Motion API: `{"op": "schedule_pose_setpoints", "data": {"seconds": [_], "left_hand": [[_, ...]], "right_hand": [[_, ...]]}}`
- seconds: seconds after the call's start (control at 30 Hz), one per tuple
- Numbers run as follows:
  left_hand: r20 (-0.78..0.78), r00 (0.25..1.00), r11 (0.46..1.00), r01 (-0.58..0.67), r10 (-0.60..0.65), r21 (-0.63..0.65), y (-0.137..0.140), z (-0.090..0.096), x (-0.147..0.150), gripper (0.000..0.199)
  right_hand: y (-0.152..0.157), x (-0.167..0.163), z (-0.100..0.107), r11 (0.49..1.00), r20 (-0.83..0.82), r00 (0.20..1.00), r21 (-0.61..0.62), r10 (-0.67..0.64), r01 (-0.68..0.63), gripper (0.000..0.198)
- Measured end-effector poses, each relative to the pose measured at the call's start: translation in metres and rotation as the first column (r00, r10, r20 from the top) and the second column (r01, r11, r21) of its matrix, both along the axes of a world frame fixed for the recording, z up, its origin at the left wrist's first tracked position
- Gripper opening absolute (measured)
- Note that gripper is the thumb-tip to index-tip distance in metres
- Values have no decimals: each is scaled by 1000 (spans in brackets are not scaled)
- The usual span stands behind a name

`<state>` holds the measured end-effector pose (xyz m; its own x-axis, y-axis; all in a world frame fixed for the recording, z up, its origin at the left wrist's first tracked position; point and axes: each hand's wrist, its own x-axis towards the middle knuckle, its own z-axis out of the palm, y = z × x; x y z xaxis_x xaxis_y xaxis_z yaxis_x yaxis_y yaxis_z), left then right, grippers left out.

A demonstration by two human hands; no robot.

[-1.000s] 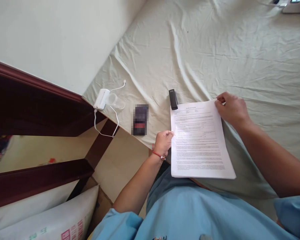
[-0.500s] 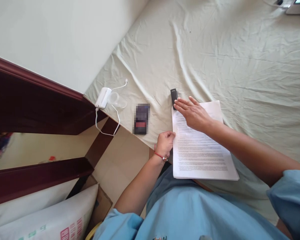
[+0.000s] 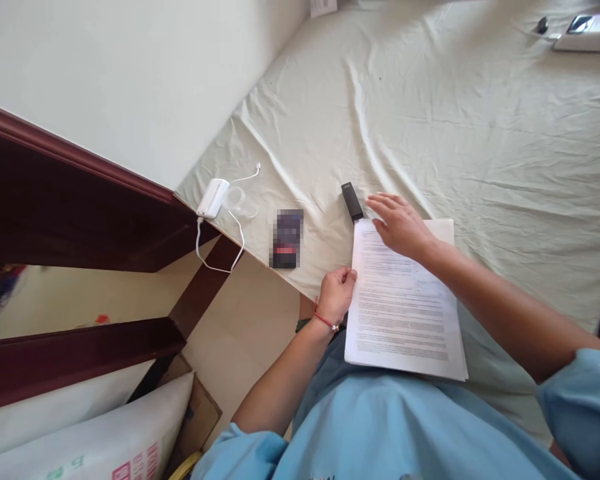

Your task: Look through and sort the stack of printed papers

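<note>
A pale, creased cloth (image 3: 460, 127) covered the broad surface, with long ridges running across it; on its left corner lay a white device (image 3: 213, 198), its white cable (image 3: 243, 240) looping past the edge, and a clear plastic cup (image 3: 235, 200) just beside it; a dark, pixelated rectangle (image 3: 287, 239) lay near the front edge; farther right, a black stapler (image 3: 351, 202) rested at the top left corner of a printed paper stack (image 3: 403, 320); a pale, boxy object (image 3: 587, 41) sat at the far right.
</note>
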<state>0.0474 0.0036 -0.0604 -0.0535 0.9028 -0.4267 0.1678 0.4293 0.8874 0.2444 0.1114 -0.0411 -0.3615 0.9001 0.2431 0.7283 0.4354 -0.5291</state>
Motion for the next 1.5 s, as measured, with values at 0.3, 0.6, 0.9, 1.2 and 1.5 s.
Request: {"op": "schedule_pose_setpoints", "data": {"seconds": [0.3, 0.6, 0.9, 1.2, 1.5], "left_hand": [[-162, 982, 956, 137, -97, 259, -25, 23, -7, 24], [-81, 994, 929, -40, 75, 367, 1, 23, -10, 30], [-153, 981, 935, -59, 119, 349, 6, -6, -6, 32], [58, 998, 961, -44, 29, 272, -1, -12, -9, 35], [125, 970, 931, -235, 207, 281, 1, -18, -12, 45]], "right_hand": [[-22, 93, -4, 902, -47, 919, -215, -392, 374, 37], [-37, 84, -9, 820, -655, 577, -571, -488, 46, 48], [-45, 63, -33, 811, -681, 475, -568, -557, 137, 37], [-46, 66, -36, 815, -663, 495, -549, -561, 188, 50], [-48, 69, -31, 842, -678, 555, -534, -482, 79, 53]]}}
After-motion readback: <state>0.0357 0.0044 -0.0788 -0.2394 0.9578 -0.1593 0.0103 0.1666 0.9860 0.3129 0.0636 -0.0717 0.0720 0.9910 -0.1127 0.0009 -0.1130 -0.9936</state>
